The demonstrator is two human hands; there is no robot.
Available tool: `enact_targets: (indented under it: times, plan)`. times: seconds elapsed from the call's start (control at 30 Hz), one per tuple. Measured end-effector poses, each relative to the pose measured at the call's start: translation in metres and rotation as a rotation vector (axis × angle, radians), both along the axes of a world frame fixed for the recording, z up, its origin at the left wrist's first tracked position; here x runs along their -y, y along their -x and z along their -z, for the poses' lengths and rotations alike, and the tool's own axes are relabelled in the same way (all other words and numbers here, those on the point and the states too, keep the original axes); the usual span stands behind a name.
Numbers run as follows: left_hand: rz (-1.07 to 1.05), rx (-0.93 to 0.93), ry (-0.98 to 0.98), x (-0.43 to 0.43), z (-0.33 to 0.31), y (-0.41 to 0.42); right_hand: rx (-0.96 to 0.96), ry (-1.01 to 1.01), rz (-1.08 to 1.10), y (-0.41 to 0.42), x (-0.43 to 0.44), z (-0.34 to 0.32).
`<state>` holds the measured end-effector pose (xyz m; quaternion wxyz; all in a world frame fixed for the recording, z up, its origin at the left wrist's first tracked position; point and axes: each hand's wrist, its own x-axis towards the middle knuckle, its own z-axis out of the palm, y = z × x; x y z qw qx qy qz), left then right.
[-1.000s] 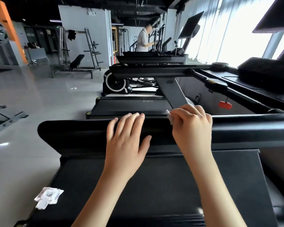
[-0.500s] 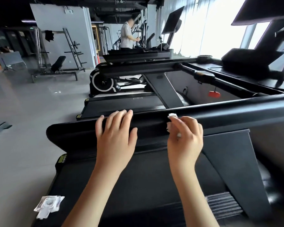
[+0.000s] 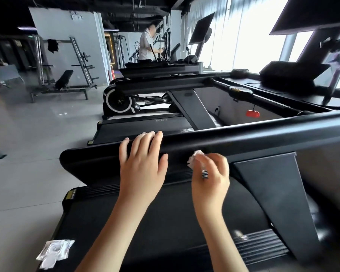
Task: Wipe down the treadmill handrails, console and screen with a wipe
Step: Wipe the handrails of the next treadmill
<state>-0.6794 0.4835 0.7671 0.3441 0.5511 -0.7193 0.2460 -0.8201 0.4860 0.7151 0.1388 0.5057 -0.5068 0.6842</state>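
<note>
Matte black, smooth and rounded along the top: handrail (image 3: pixel 243 138), slanting across mid-frame and rising toward 3 o'clock. Below it, dark treadmill deck (image 3: pixel 165 222) with fine ribbed strips. Left hand (image 3: pixel 141 163) palm down on the rail, fingers straight and draped over its crest, thumb spread, gripping nothing. Just at its 3 o'clock, right hand (image 3: pixel 210 179), somewhat blurred, fingers curled and pinching a crumpled white wipe (image 3: pixel 194 159) at the rail's lower edge. At 7 o'clock, flat on the deck's edge, a torn, crinkled white wrapper (image 3: pixel 55 252).
</note>
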Motion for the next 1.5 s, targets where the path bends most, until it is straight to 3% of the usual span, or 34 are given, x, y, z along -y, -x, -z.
enact_targets:
  times: [0.17, 0.37, 0.53, 0.7, 0.87, 1.0, 1.1, 1.2, 1.4, 1.5]
  plan:
    - [0.002, -0.001, 0.0, 0.0, 0.0, 0.001, 0.184, 0.049, 0.101, 0.014, 0.004, 0.004]
    - [0.011, 0.003, 0.0, 0.0, -0.001, -0.001, -0.044, 0.087, 0.001, -0.011, -0.002, -0.002]
    - [0.037, -0.091, 0.006, -0.001, 0.0, -0.008, 0.171, 0.132, 0.092, 0.003, 0.005, -0.02]
    - [-0.008, -0.105, 0.056, -0.003, 0.002, -0.019, -0.051, 0.08, 0.067, -0.015, 0.003, -0.012]
    - [-0.005, -0.094, 0.058, -0.003, 0.002, -0.021, -0.057, -0.001, 0.098, 0.0, 0.011, -0.049]
    - [-0.005, -0.078, 0.042, -0.003, 0.003, -0.022, -0.259, -0.051, -0.028, -0.019, 0.013, -0.06]
    - [0.007, -0.068, 0.024, -0.003, 0.001, -0.025, -0.378, -0.078, 0.008, -0.013, 0.018, -0.069]
    - [0.044, -0.065, -0.006, -0.003, -0.001, -0.028, -0.4, -0.19, 0.107, -0.007, 0.034, -0.086]
    - [-0.065, -0.112, -0.023, -0.006, -0.001, -0.043, -0.575, -0.184, -0.063, -0.031, 0.024, -0.082]
    - [-0.064, -0.092, -0.018, -0.005, -0.001, -0.047, -0.502, -0.241, -0.02, -0.019, 0.03, -0.088]
